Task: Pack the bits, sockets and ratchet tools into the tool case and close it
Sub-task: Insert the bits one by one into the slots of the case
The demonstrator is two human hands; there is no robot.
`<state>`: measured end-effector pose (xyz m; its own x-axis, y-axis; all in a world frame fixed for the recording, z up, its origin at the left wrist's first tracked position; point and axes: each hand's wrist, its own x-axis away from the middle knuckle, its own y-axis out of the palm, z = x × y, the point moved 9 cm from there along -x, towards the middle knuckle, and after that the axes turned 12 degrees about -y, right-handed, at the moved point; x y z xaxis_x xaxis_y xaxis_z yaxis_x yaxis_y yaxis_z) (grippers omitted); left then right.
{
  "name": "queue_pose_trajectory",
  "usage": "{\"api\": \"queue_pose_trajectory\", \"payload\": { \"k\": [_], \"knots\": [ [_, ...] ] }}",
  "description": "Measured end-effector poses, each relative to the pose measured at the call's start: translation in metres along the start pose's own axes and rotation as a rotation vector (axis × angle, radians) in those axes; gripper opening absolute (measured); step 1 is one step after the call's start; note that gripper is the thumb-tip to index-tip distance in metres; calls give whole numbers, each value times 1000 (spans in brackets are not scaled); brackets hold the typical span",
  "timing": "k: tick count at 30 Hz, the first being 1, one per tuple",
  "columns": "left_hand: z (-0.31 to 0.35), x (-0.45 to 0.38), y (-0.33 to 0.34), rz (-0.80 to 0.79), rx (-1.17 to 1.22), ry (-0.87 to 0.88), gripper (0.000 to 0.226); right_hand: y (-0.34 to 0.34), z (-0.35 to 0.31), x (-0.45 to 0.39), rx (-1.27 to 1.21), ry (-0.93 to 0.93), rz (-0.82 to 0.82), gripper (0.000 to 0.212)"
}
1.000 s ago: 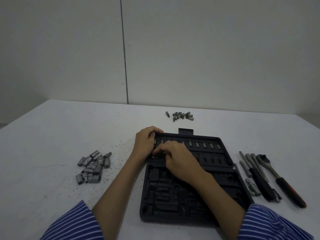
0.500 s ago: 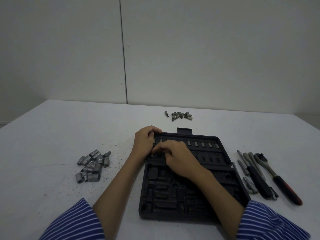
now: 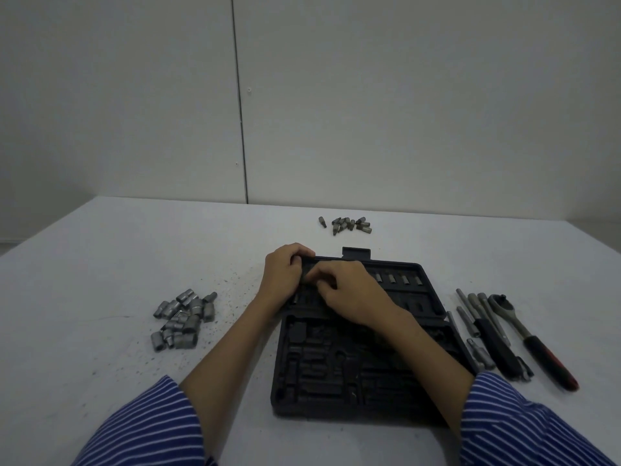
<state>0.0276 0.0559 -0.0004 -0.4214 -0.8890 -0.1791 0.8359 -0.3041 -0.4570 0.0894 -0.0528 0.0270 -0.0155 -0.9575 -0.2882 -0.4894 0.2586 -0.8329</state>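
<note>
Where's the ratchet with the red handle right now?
The ratchet lies on the table at the far right of the head view, outermost in the row of tools beside the open case.

Sockets (image 3: 183,319) left of case (image 3: 349,371), ratchet (image 3: 532,338) right.

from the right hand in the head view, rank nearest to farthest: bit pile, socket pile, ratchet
From the right hand:
1. Bit pile, beyond the tool case, straight ahead.
2. Socket pile, on the left side of the table.
3. Ratchet, far right; nearly ties with the sockets.
</note>
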Motion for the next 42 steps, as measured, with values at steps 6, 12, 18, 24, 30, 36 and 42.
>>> {"api": "queue_pose_trajectory", "payload": {
  "k": [6, 12, 18, 24, 30, 36, 42],
  "knots": [
    [8, -2, 7, -33, -131, 67, 25, -19, 10, -11, 241, 43, 53, 29],
    [15, -11, 21, -59, -256, 77, 24, -23, 23, -25, 439, 89, 74, 35],
    [14, -28, 28, -79, -310, 47, 23, -12, 36, -26, 467, 108, 67, 33],
    [14, -49, 37, -94, -360, 23, 25, -8, 41, -23, 441, 87, 139, 30],
    [13, -71, 49, -117, -417, 23, 28, -7, 44, -24, 425, 80, 163, 29],
    [16, -93, 57, -141, -439, 31, 36, -5, 48, -25, 396, 86, 153, 29],
    [19, -106, 76, -189, -577, 85, 50, -5, 49, -25, 399, 89, 144, 29]
  ]
}}
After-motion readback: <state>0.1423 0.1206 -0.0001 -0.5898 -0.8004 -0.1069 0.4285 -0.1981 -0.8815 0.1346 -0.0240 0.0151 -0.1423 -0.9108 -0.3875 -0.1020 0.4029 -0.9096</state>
